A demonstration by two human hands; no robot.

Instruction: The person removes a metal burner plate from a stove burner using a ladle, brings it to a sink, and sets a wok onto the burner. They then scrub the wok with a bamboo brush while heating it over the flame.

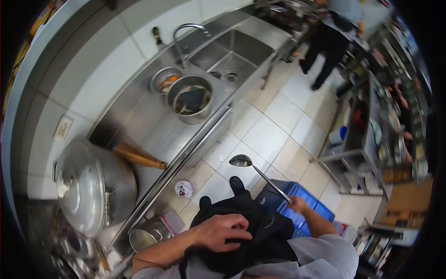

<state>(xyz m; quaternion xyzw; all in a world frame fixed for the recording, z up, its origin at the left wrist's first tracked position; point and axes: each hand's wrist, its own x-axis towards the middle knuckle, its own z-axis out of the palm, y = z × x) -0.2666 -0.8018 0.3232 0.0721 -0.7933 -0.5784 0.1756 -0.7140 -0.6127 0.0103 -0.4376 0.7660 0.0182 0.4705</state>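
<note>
My right hand [298, 204] is closed around the handle of a long metal ladle [241, 161], whose bowl hangs over the tiled floor, above and to the left of a blue crate [297, 190]. My left hand [226, 232] is in front of my black apron [274, 229], fingers apart and slightly curled, holding nothing. To the left, on the steel counter [153, 122], stand a pot with dark liquid [191, 98] and a smaller bowl with orange pieces [165, 80].
A large lidded pot [88, 186] stands at the left beside a wooden-looking bundle [139, 156]. Beyond the pots are a faucet [182, 44] and a sink [232, 60]. Another person [327, 44] stands at the far end. Steel shelving [348, 160] lines the right side.
</note>
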